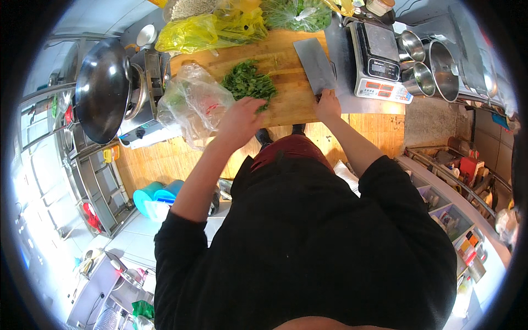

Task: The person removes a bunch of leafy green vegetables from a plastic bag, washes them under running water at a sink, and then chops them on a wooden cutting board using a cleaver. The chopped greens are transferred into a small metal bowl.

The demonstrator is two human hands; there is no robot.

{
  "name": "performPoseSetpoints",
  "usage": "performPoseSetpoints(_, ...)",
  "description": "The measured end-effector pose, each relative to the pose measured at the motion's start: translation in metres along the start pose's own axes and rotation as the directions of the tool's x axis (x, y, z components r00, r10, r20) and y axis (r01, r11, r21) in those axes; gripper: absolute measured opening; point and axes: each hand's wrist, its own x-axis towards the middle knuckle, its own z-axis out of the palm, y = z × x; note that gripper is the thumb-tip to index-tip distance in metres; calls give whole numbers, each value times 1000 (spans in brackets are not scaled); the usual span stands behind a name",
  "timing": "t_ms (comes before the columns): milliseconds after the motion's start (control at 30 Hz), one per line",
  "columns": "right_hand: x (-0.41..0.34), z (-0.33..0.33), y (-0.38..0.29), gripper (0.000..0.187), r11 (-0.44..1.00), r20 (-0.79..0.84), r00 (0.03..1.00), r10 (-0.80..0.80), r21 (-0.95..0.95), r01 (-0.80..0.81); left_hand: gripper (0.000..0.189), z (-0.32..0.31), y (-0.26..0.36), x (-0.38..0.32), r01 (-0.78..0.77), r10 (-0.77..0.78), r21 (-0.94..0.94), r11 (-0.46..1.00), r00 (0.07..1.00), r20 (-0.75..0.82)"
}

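On the wooden cutting board (288, 57) lies a heap of leafy green herbs (249, 82). My left hand (245, 115) is at the heap's near edge, its fingers over the leaves; whether they grip any is hidden. My right hand (328, 107) holds the handle of a cleaver (315, 64), whose broad blade lies over the board's right side, pointing away from me. A clear plastic bag (194, 103) with something green inside rests at the board's left, beside my left forearm.
Yellow plastic bags (210, 31) and a bag of greens (297, 14) line the board's far edge. Digital scales (381, 70) and steel pots (441, 70) stand at the right. A black wok (103, 90) stands left, by a stove (142, 123).
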Motion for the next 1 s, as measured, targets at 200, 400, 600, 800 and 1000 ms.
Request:
performPoseSetpoints(200,-9,-13,10,50,974,-14,999,52,223,-48,100,110,-49,108,107,-10,484,869,980,-199)
performPoseSetpoints(400,-35,-41,43,39,870,25,999,-46,492,28,91,99,-77,116,117,-105,551,827,993,-53)
performPoseSetpoints(600,-30,-56,55,36,845,97,992,-79,534,15,80,104,-79,119,169,-217,579,797,976,14)
performPoseSetpoints(800,-28,-67,68,38,864,50,998,-28,503,-1,72,81,-35,162,288,-319,479,829,948,-18)
performPoseSetpoints(1000,-39,-79,76,34,870,42,995,-95,489,62,52,105,-92,260,517,-470,204,831,850,-239)
